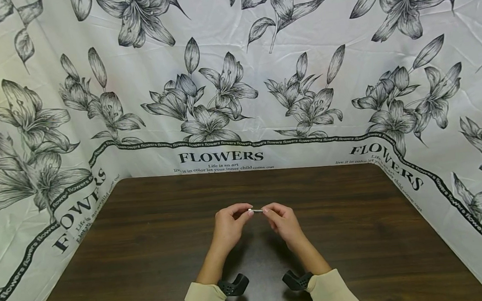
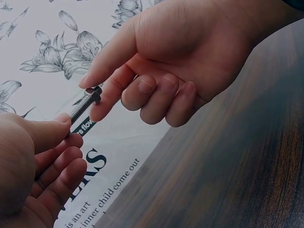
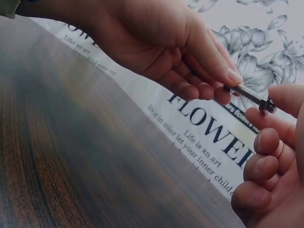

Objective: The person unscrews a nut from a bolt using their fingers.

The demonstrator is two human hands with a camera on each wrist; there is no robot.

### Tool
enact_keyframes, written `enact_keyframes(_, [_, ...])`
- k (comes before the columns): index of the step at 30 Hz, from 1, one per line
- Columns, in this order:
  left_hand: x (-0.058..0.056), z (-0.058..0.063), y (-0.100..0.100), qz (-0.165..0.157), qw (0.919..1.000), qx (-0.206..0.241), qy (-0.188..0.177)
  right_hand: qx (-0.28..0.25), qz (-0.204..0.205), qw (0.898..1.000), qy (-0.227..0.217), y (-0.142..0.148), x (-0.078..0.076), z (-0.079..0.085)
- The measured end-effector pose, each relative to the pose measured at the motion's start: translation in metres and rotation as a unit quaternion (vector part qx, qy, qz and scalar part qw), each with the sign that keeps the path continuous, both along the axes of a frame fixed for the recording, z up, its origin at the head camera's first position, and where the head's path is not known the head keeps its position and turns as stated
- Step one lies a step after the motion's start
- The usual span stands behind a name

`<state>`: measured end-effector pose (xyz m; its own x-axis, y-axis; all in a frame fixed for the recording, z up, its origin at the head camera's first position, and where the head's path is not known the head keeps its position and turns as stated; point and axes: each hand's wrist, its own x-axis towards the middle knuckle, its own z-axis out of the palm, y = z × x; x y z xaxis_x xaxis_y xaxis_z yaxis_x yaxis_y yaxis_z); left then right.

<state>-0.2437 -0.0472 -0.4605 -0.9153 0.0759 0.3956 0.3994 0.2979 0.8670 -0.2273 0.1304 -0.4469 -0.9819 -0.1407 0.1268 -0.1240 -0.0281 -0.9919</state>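
A silvery threaded bolt [image 1: 257, 210] is held up roughly level above the table, between both hands. My left hand [image 1: 226, 228] pinches its threaded end with thumb and fingers, as the left wrist view shows. At the other end, my right hand [image 1: 287, 225] has thumb and index finger around the wider hex part [image 3: 268, 105]. The other right fingers [image 2: 167, 83] are curled in toward the palm, away from the bolt. Both fingertip pairs cover parts of the bolt's ends.
Under the hands lies a dark brown wood-grain table [image 1: 147, 252]. White cloth [image 1: 300, 150] printed with lilies and lettering stands along its back and sides. Each wrist wears a black camera mount, the left one [image 1: 233, 285] and the right one [image 1: 297, 280], projecting inward.
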Motion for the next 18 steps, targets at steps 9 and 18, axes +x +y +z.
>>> enact_keyframes(9, [-0.0006,-0.0003,0.0000,0.005,1.0000,-0.004,0.002,-0.018,0.003,0.999,0.037,-0.0001,0.0006,-0.0019])
enact_keyframes(18, [0.0003,0.0005,-0.0007,0.014,0.9998,-0.011,0.003,-0.030,0.022,0.997,0.065,0.0015,-0.0008,-0.0047])
